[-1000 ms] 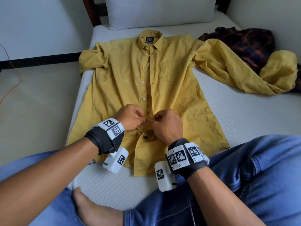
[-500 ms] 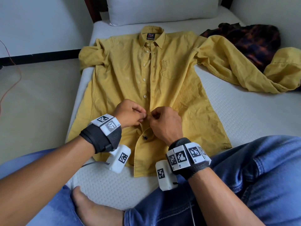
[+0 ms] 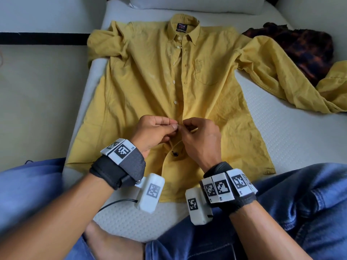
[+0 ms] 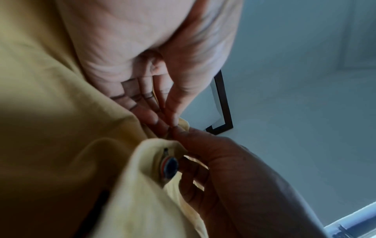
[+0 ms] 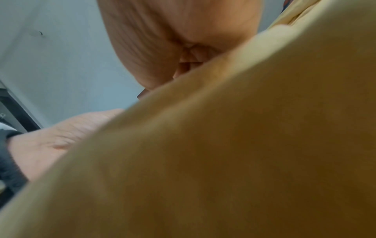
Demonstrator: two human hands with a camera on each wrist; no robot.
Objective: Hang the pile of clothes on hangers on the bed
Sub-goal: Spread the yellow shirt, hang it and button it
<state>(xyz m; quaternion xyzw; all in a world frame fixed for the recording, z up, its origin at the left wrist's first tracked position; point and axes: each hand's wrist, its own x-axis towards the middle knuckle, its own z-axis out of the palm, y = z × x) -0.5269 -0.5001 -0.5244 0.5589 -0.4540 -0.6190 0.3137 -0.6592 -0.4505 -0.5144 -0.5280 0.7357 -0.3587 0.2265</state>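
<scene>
A yellow button-up shirt (image 3: pixel 150 72) lies flat on the white mattress (image 3: pixel 293 132), collar toward the pillow, one sleeve spread right. My left hand (image 3: pixel 155 132) and right hand (image 3: pixel 201 139) meet at the lower placket, each pinching the shirt's front edge near a button. A dark button (image 3: pixel 175 153) sits fastened just below them; it also shows as the dark button (image 4: pixel 170 167) in the left wrist view, beside my left hand (image 4: pixel 162 111). The yellow shirt (image 5: pixel 244 153) fills the right wrist view under my right hand (image 5: pixel 183 40). No hanger is in view.
A dark plaid garment (image 3: pixel 304 47) lies at the far right, partly under the yellow sleeve. A white pillow (image 3: pixel 197 4) sits at the head of the bed. My jeans-clad legs (image 3: pixel 281 212) and a bare foot (image 3: pixel 112 244) rest at the near edge. Floor lies left.
Both hands moved up the placket from the bottom button to the one above. My head view tilted closer over the shirt.
</scene>
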